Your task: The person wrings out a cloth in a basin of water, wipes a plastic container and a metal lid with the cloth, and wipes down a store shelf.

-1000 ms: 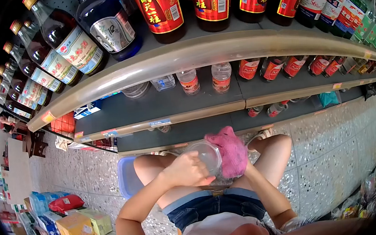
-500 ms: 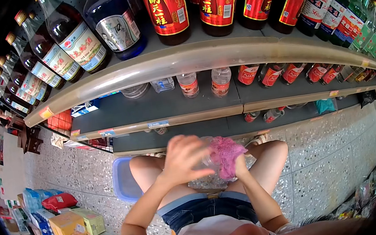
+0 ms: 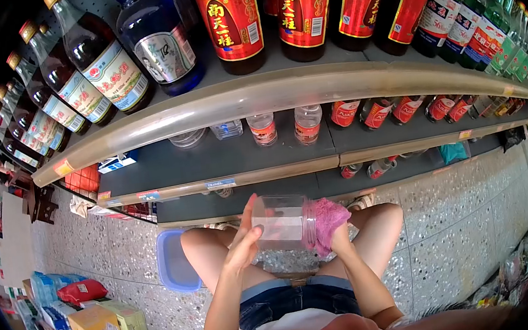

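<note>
A clear, empty plastic jar (image 3: 281, 221) lies sideways between my hands, above my lap. My left hand (image 3: 244, 241) grips its base end, with the thumb on the near side and the fingers behind. At the threaded mouth on the right, a pink cloth (image 3: 330, 223) is bunched against the rim. My right hand (image 3: 341, 238) is closed on the cloth and mostly covered by it. Whether part of the cloth is inside the mouth, I cannot tell.
Shelves (image 3: 224, 162) of bottles stand in front, with large dark bottles (image 3: 230, 24) on the top one. A blue-rimmed plastic basin (image 3: 177, 261) sits on the floor at left. Cartons (image 3: 96, 325) and a red bag (image 3: 82, 291) are stacked at lower left.
My left hand has gone from spread fingers beside the jar to holding its base. The jar now shows in full, and the cloth has shifted slightly right, to its mouth.
</note>
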Tool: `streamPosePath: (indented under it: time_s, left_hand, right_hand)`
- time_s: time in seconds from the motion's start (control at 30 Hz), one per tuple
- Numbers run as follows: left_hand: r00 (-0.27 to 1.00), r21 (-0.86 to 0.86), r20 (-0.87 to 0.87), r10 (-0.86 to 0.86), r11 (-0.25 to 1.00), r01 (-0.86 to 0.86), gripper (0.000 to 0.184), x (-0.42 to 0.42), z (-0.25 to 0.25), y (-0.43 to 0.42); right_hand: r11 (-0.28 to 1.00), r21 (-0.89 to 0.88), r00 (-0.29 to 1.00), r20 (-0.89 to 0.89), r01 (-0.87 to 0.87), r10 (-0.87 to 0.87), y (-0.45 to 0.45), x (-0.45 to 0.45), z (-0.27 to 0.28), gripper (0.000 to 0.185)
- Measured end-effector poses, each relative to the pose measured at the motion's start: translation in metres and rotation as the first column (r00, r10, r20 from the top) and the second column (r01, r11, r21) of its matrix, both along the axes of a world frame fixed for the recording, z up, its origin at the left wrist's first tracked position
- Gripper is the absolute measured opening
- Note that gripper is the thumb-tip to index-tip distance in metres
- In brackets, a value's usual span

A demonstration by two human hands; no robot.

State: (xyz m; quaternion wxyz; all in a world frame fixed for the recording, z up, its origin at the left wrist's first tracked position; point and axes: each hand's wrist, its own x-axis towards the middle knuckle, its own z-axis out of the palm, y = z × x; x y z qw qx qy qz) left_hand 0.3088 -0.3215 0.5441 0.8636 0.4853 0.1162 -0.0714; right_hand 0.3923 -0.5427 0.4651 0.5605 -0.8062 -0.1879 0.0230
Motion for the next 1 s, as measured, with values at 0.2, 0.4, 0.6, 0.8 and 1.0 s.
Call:
streamPosePath:
  time_s: [0.2, 0.4, 0.6, 0.8, 1.0]
  left_hand:
    - [0.966, 0.019, 0.197, 0.166, 0.985, -0.173, 0.109, -0.004, 0.003, -0.004]
    - [0.941, 0.284, 0.286, 0.182, 0.922, -0.264, 0.109, -0.006, 0.000, -0.010]
    - [0.974, 0.091, 0.120, 0.193, 0.975, -0.205, 0.110, -0.006, 0.004, -0.029]
    - [0.953, 0.130, 0.215, 0.215, 0.961, -0.246, 0.116, -0.012, -0.004, -0.036]
    - [0.894, 0.480, 0.430, 0.129, 0.806, -0.348, 0.122, -0.015, -0.016, -0.024]
  right_hand:
    - [0.992, -0.118, 0.970, 0.232, -0.048, 0.075, 0.002, 0.008, 0.067, 0.038]
    - [0.929, -0.358, 0.958, 0.219, -0.098, 0.185, 0.007, 0.002, 0.068, 0.057]
    - [0.991, -0.106, 0.949, 0.295, -0.080, 0.108, 0.023, -0.003, 0.047, 0.054]
    - [0.959, -0.025, 0.946, 0.160, -0.281, 0.281, 0.022, 0.006, 0.085, 0.059]
    - [0.944, -0.011, 0.928, 0.179, -0.331, 0.327, 0.028, 0.013, 0.102, 0.062]
